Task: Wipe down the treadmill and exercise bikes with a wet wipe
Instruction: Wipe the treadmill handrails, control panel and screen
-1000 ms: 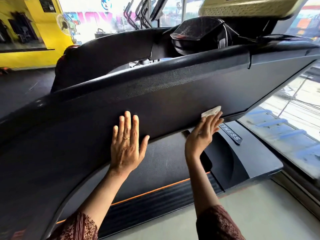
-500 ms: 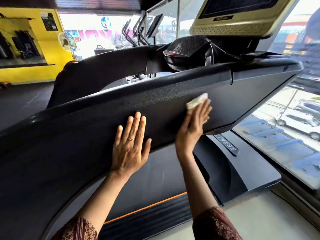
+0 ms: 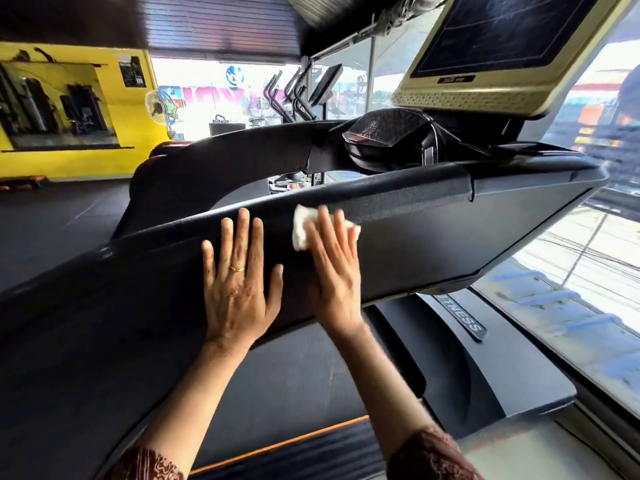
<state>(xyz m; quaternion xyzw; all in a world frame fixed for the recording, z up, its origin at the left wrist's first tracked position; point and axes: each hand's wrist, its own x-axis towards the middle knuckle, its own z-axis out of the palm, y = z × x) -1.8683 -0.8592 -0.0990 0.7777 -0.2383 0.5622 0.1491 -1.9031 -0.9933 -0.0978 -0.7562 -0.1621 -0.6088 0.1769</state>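
Head view: person stands at the treadmill [image 3: 502, 368], both hands up on its wide black console panel [image 3: 433, 251]. L hand [image 3: 239, 289] lies flat on the panel, fingers straight & slightly spread, thumb out, ring [image 3: 237, 268] on one finger. R hand [image 3: 332, 271] is just beside it, a bit blurred, fingers straight & close together. It presses the white wet wipe [image 3: 301, 230] to the panel just under the top edge, and the wipe pokes out either side of the fingers. Gold-framed screen [image 3: 502, 32] sits above, to the R. Far L there's a yellow wall [image 3: 86, 109] w/ a fan [image 3: 157, 107].
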